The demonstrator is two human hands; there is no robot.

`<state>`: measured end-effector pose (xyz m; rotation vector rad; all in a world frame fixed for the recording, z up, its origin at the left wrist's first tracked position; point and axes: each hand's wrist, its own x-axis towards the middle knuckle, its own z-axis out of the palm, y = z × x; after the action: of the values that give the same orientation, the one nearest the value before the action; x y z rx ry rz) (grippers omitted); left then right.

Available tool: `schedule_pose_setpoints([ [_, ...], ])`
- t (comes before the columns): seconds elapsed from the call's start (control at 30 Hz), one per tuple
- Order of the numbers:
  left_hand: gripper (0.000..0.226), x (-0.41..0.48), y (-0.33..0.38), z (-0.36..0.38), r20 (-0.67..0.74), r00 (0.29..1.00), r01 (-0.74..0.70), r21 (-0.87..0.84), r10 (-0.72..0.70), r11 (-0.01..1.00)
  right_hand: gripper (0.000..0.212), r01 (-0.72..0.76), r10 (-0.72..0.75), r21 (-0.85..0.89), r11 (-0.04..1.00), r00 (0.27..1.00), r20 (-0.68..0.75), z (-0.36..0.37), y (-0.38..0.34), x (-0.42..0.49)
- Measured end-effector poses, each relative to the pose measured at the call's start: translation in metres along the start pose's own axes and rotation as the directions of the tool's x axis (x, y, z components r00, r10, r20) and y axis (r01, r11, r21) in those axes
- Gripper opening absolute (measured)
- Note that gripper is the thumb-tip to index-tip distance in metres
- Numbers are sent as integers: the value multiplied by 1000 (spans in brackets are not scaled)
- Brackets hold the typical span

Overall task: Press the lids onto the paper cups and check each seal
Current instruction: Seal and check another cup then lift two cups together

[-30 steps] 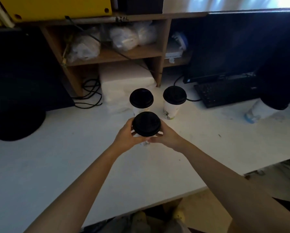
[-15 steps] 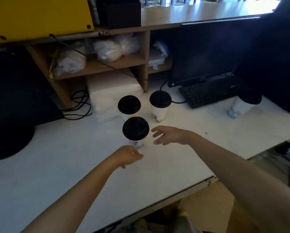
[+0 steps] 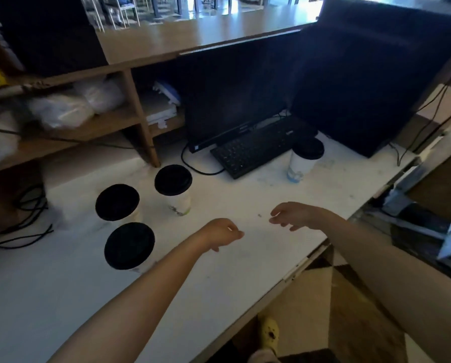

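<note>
Three white paper cups with black lids stand together at the left of the white counter: the nearest cup, one behind it, and one to the right. A fourth lidded cup stands by the keyboard at the right. My left hand hovers over the counter right of the nearest cup, fingers loosely curled, holding nothing. My right hand is further right, fingers relaxed and spread, also empty. Neither hand touches a cup.
A black keyboard and monitor stand behind the hands. A wooden shelf with white bags is at the back left. Black cables lie at the left. The counter edge runs diagonally at the right.
Both hands let go of the nearest cup and moved away to the right. The view swung right, so the three cups now sit further left.
</note>
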<state>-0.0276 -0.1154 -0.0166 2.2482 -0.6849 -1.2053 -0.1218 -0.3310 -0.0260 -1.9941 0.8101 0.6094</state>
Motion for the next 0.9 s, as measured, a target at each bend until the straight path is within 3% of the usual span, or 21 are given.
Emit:
schedule_pose_setpoints([
  [0.23,49,80,81,7,-45,999,-25,59,28,998,54,-51,36,-142,988,994,-107,-79,44,17],
  [0.43,74,149,132,5,-104,995,4,92,5,996,71,-11,-5,-90,996,983,-183,-145,66,47],
  [0.7,95,192,193,5,-195,951,-273,-167,239,947,92,231,-167,131,964,910,-379,-190,73,90],
  [0.9,92,198,200,8,-173,932,-358,-290,320,887,86,405,-371,200,892,909,-188,-195,67,102],
])
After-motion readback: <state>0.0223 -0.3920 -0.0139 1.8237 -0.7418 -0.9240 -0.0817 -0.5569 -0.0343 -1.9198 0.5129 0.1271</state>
